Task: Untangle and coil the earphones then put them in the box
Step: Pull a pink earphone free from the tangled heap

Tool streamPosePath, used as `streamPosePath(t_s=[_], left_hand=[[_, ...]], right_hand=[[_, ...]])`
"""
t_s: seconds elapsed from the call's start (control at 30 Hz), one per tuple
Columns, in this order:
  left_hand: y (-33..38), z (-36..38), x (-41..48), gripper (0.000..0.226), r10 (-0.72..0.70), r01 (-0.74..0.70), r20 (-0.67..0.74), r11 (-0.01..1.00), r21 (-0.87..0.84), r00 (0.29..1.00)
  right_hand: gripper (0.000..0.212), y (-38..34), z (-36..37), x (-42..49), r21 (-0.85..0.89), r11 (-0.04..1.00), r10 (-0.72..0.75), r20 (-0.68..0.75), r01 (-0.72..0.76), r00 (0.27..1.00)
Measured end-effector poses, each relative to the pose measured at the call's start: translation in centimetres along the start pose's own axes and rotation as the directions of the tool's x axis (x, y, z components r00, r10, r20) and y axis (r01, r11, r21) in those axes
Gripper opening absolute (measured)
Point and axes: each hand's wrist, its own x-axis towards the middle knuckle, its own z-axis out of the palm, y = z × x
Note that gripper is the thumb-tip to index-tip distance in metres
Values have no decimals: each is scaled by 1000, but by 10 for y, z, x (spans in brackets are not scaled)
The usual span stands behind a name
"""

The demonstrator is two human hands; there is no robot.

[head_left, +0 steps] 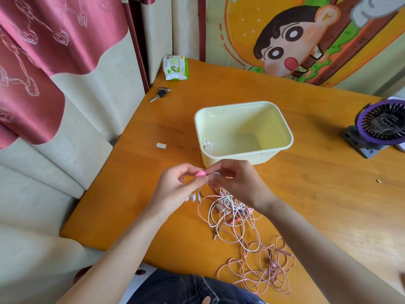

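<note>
Hands meet just before the box (252, 160): left hand (175, 187) pinches a pink earbud (200, 173), right hand (234, 181) pinches a white piece (215, 173) beside it. Both grips are narrow, probably to pull 1 set free. Tangled earphones (232, 216) hang to the table (317, 194); 1 coil (209, 148) lies inside the box.

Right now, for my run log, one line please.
left hand pinches pink piece; right hand pinches white piece; box holds coiled earphones; tangle on table
</note>
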Motion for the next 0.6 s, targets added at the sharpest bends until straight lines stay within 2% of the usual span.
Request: streamPosePath(t_s=[0.1,0.3,0.37,0.43,0.53,0.6], left_hand=[[3,-2,1,7,26,-24,17,996,-89,1000],[13,-5,10,4,75,-75,3,996,-54,997],[16,-7,13,4,78,-76,19,995,-57,997],[21,-8,16,15,74,-69,54,994,-85,996],[26,-8,23,17,100,-97,75,994,-43,992],[29,-9,25,13,119,-119,100,993,-7,988]], right_hand=[[7,-4,-4,2,178,981,78,-17,-73,997],[11,-10,2,9,296,950,133,-97,-99,986],[8,-14,3,13,356,927,153,-64,-120,986],[11,-19,-1,18,399,906,162,-25,-139,986],[11,-25,-13,25,351,926,144,12,-139,989],[8,-27,-22,27,196,970,136,58,-145,989]])
